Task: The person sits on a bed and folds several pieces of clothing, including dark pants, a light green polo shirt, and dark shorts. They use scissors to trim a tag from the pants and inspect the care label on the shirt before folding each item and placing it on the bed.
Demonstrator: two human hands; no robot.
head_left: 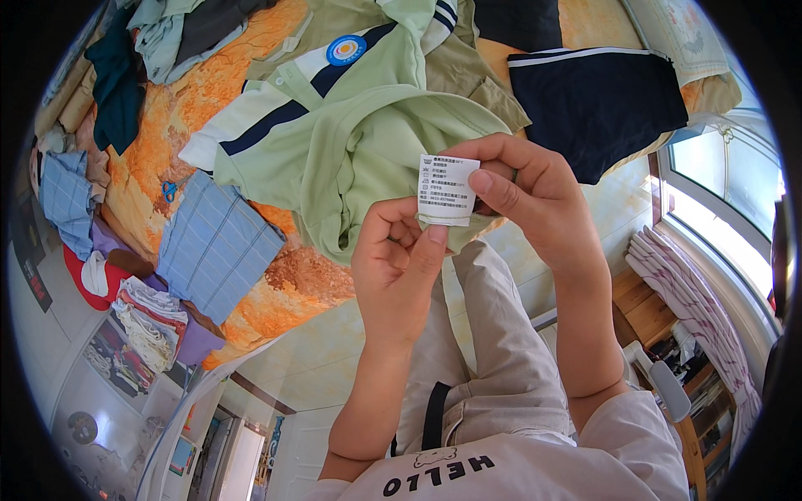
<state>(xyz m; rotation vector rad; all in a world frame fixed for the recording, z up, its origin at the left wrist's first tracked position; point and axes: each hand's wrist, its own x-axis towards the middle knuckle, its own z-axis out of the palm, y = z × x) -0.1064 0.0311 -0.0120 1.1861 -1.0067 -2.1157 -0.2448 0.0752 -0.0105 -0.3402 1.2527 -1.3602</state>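
Note:
A white care label point(446, 190) with printed symbols and writing stands up between my two hands. My left hand point(401, 263) pinches its lower edge, where it joins the seam, with thumb and fingers. At the label's upper right side, my right hand point(523, 188) grips it between thumb and forefinger. The label belongs to a light green polo shirt point(376, 144) with navy and white bands and a round blue badge point(346, 50). Its hem is turned up, so part of the inside shows. The shirt lies over the bed's edge, its near end raised at my hands.
On the orange bedspread point(313, 282) lie folded navy shorts point(595, 106), khaki trousers point(495, 100), a folded blue checked cloth point(216, 244) and blue-handled scissors point(169, 191). Piled clothes point(150, 319) line the left side. A window point(720, 181) and wooden desk point(645, 307) are at right.

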